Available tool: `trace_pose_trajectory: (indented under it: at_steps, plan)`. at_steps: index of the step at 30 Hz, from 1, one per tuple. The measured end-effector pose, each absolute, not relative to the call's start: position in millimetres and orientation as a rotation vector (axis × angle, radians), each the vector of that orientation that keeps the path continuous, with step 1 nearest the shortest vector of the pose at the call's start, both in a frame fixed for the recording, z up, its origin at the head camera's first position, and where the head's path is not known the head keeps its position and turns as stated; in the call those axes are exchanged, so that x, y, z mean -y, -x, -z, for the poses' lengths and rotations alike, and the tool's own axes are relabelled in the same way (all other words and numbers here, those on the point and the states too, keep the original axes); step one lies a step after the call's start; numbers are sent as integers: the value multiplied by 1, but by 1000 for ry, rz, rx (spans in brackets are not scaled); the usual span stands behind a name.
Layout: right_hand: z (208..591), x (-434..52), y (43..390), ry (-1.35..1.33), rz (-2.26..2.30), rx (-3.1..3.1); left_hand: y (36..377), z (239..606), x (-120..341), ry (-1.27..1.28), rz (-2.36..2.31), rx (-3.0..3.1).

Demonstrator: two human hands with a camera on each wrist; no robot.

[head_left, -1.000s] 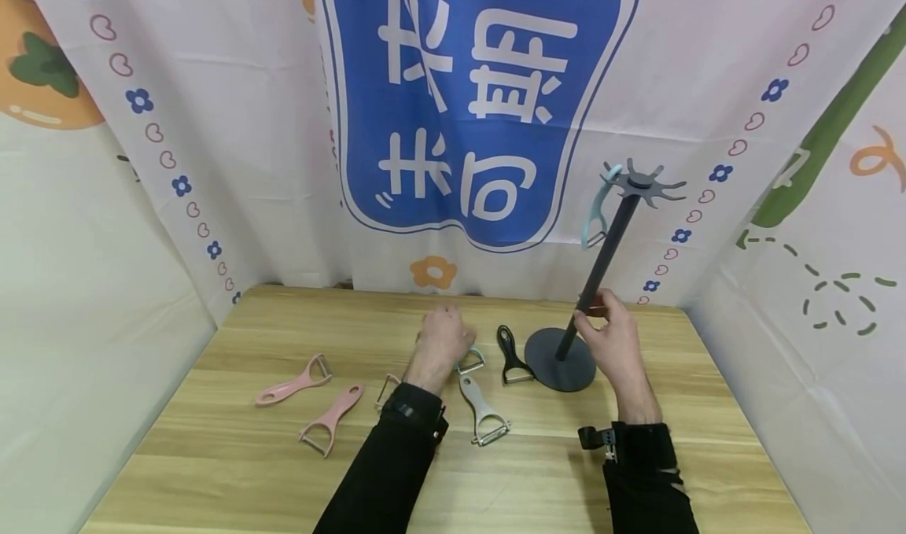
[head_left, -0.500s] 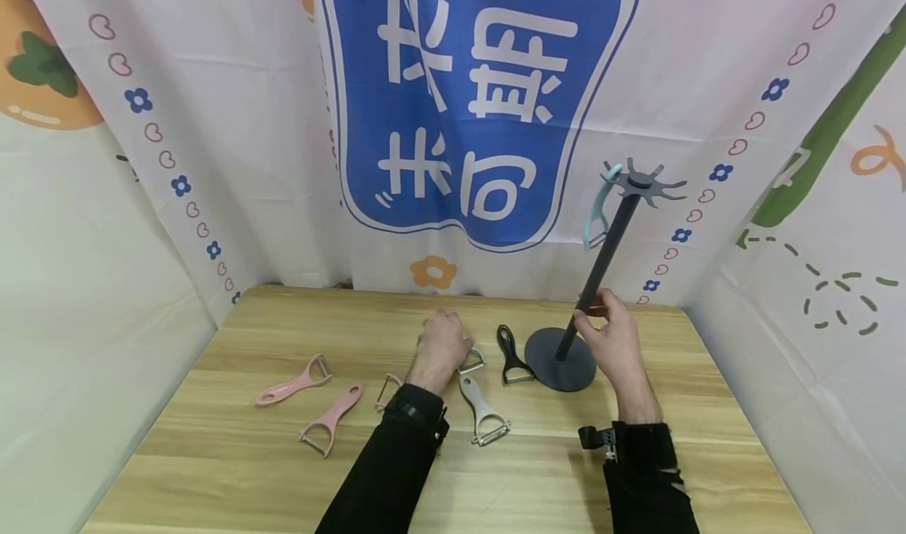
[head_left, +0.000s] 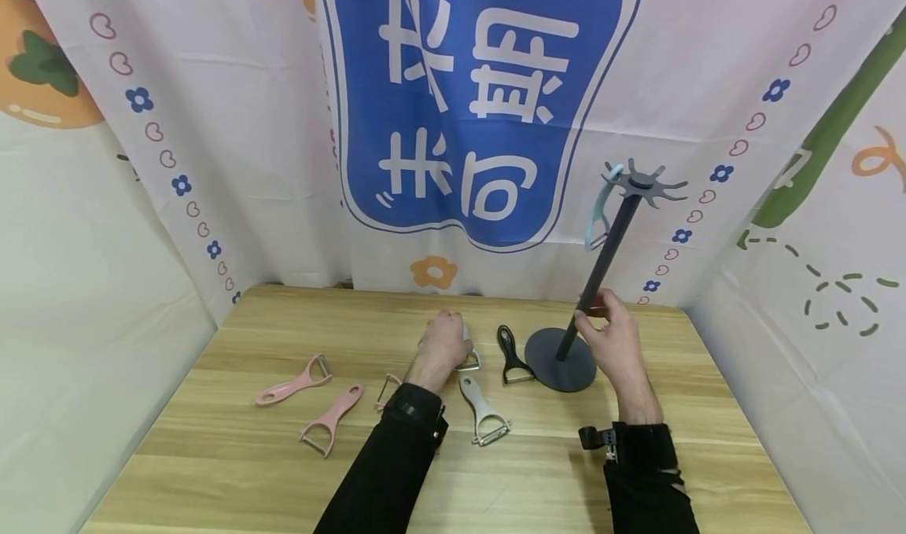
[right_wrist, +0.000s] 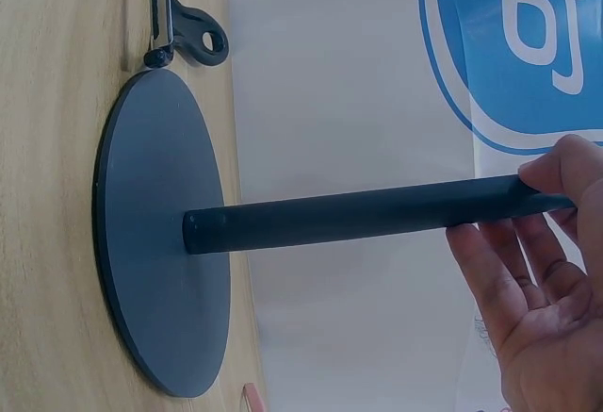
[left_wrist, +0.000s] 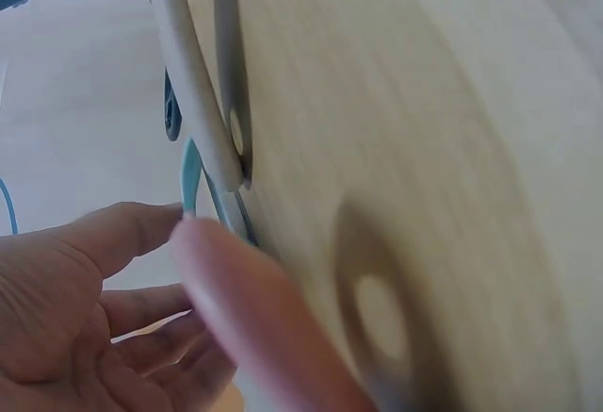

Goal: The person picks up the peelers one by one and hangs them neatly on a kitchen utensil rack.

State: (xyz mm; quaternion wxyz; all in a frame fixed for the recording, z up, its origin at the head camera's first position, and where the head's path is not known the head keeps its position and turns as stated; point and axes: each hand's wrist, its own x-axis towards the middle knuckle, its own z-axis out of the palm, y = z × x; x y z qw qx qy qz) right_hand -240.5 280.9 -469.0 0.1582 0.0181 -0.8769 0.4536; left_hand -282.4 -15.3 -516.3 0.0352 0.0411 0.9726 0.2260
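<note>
While the right hand [head_left: 614, 337] grips the rack pole [head_left: 602, 270], the left hand [head_left: 444, 344] closes on a peeler [head_left: 469, 359] left of the base. Pickup stage; next needs a lift toward the hooks [head_left: 644, 184].

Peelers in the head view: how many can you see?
7: two pink peelers at left, one half hidden by the left sleeve, one under the left hand, grey, black, blue hanging on the stand.
</note>
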Motion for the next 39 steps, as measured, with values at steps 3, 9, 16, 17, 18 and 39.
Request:
trace_pose_trajectory:
  at_steps: [3, 9, 16, 17, 18, 39]
  plan:
    - [469, -281, 240, -51, -1296, 2509, 287, 520, 16, -123, -744, -2957]
    - [469, -281, 240, -45, -1286, 2512, 310, 549, 18, -124, -778, -2918]
    - [470, -280, 241, -58, -1283, 2497, 329, 576, 24, -154, -753, -2947]
    - [470, -280, 241, -59, -1281, 2496, 330, 578, 25, -151, -767, -2946]
    - [471, -281, 241, -59, -1281, 2495, 329, 576, 25, -147, -766, -2943]
    - [470, -282, 241, -73, -1249, 2498, 280, 504, 20, -109, -707, -3003]
